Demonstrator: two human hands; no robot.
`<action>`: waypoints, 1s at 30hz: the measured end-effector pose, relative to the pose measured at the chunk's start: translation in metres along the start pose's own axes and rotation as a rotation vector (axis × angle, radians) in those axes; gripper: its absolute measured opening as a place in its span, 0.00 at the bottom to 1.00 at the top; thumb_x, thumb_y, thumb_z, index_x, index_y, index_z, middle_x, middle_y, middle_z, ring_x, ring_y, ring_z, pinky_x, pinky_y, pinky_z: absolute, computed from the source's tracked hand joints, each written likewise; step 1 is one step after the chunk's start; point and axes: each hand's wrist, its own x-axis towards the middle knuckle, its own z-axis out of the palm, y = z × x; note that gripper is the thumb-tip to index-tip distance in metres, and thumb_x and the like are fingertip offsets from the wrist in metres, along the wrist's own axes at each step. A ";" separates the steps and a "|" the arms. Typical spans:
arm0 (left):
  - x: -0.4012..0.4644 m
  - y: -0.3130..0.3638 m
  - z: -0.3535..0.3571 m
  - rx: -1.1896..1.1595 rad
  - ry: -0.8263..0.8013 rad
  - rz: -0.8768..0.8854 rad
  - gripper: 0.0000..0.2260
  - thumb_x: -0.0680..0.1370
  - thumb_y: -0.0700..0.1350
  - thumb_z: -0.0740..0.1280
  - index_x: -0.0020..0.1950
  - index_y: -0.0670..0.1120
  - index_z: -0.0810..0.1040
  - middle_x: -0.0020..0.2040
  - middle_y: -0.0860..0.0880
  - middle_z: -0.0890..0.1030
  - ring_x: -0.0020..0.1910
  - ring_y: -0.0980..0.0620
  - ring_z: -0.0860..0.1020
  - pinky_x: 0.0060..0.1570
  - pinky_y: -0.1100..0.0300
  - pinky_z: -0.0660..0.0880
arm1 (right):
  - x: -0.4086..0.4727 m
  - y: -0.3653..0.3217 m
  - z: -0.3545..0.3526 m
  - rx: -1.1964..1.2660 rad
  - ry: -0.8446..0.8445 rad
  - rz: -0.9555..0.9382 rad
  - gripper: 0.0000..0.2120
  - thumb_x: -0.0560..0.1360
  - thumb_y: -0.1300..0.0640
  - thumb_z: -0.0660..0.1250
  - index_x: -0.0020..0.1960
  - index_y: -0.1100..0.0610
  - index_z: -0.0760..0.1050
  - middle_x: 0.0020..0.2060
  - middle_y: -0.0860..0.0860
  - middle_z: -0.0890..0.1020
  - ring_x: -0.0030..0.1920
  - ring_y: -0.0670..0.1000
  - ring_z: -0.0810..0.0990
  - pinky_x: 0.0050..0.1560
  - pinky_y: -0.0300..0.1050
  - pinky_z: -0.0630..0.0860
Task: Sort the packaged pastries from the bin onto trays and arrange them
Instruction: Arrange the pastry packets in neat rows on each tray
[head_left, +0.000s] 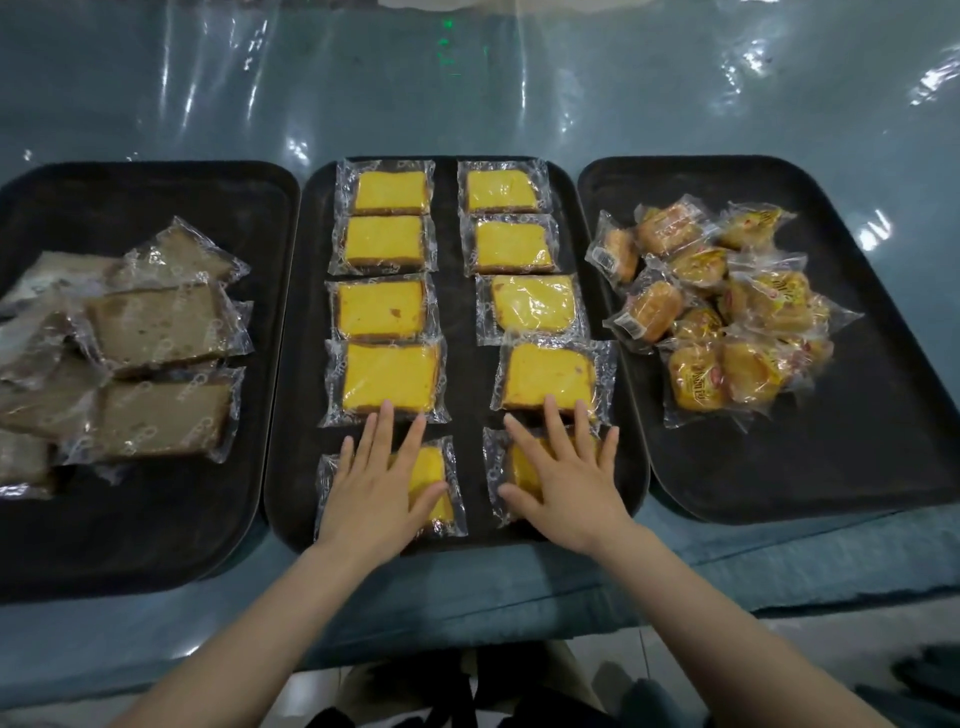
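1. The yellow cake packets lie on the middle tray (462, 364) in two columns, five packets in each column, all in clear wrappers.
2. The left hand (376, 486) lies flat, with straight spread fingers, on the nearest packet of the left column (434, 486). It presses on the packet and does not grip it. The longest fingertips reach the near edge of the next packet (387, 382).
3. The right hand (563, 478) also lies flat and spread, on the nearest packet of the right column (519, 467). It covers most of this packet, and its fingertips touch the near edge of the packet behind it (550, 376).
4. The other six yellow packets further back lie apart from both hands, in rather straight lines.
5. The left tray (156, 545) carries brown cake packets (156, 332), which overlap each other in a loose group on its left part.
6. The right tray (857, 467) carries a heap of small round pastries (727, 312) in clear and yellow wrappers, piled together near its middle.
7. The three dark trays stand side by side on a counter (467, 78) that has a shiny clear plastic cover.
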 end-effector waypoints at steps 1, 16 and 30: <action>0.002 0.000 -0.002 -0.008 0.025 -0.005 0.34 0.73 0.70 0.38 0.72 0.58 0.29 0.73 0.47 0.28 0.74 0.49 0.34 0.70 0.52 0.37 | 0.003 -0.001 -0.003 0.018 0.030 0.012 0.33 0.72 0.28 0.40 0.73 0.33 0.31 0.74 0.48 0.29 0.70 0.57 0.21 0.64 0.65 0.24; 0.031 -0.001 -0.006 0.056 0.031 -0.115 0.34 0.71 0.73 0.39 0.73 0.63 0.34 0.75 0.48 0.34 0.73 0.39 0.33 0.70 0.40 0.38 | 0.038 -0.002 -0.007 -0.036 0.105 -0.031 0.32 0.77 0.33 0.40 0.77 0.43 0.35 0.77 0.50 0.38 0.76 0.56 0.34 0.74 0.61 0.38; 0.029 0.005 -0.011 0.045 0.045 -0.145 0.34 0.72 0.71 0.41 0.73 0.61 0.34 0.75 0.48 0.33 0.73 0.42 0.32 0.70 0.41 0.37 | 0.052 -0.008 -0.015 -0.090 0.105 -0.072 0.36 0.74 0.30 0.37 0.78 0.45 0.38 0.77 0.55 0.39 0.75 0.64 0.33 0.70 0.67 0.32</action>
